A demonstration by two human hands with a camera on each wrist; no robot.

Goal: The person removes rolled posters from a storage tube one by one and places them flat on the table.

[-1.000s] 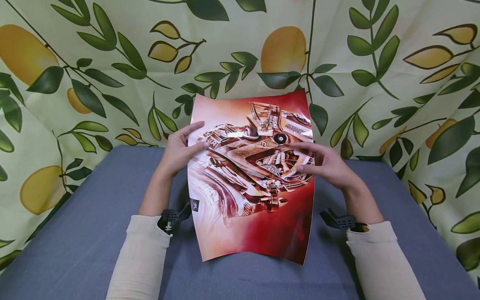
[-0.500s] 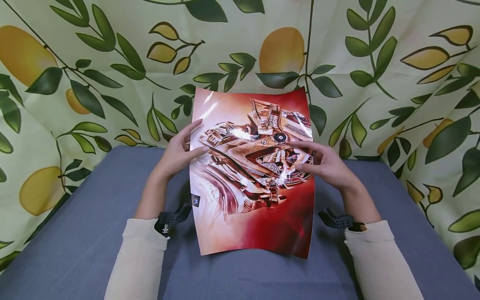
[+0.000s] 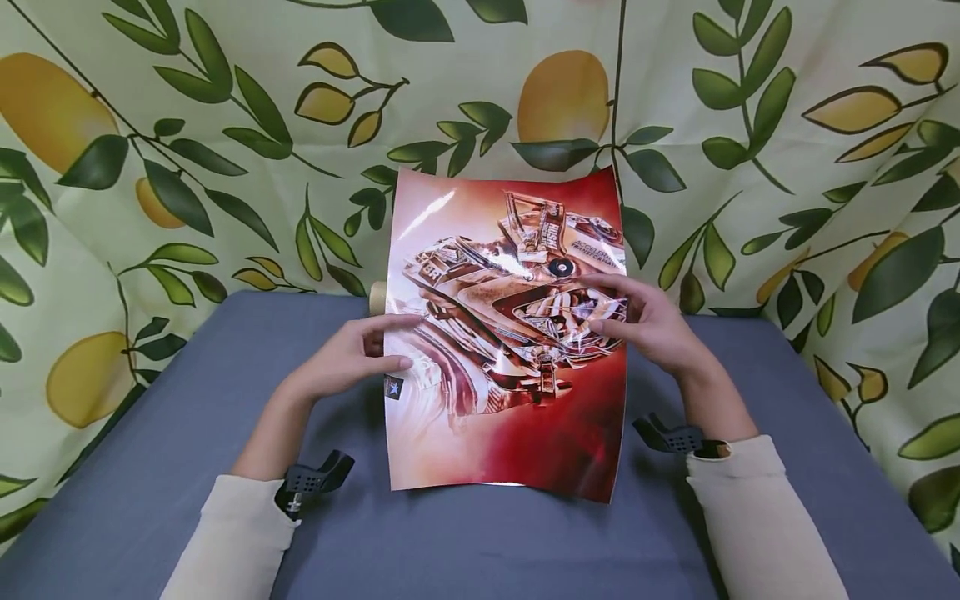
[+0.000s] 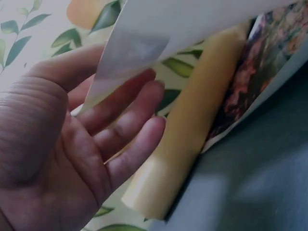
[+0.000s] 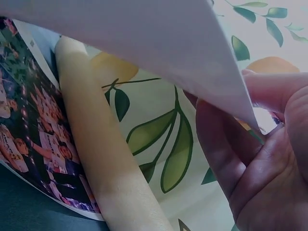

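Both hands, left hand (image 3: 341, 362) and right hand (image 3: 654, 327), pinch a glossy, curling poster (image 3: 510, 350) in their fingers.

Blue-grey table cover (image 3: 172, 467) seen in front. Leaf-and-lemon print backdrop cloth (image 3: 225, 125) hung behind it. Pale yellow roll (image 4: 187, 139) laid at the table's far edge, beside a second printed sheet (image 5: 29, 139) lying flat.

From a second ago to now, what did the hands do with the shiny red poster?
The left hand slid down the poster's left edge toward the person and now pinches it lower. That uncovered the end of a cream-coloured roll behind the sheet. The poster's top edge rose slightly. The right hand kept its hold on the right edge, and the poster stayed standing on the grey table.
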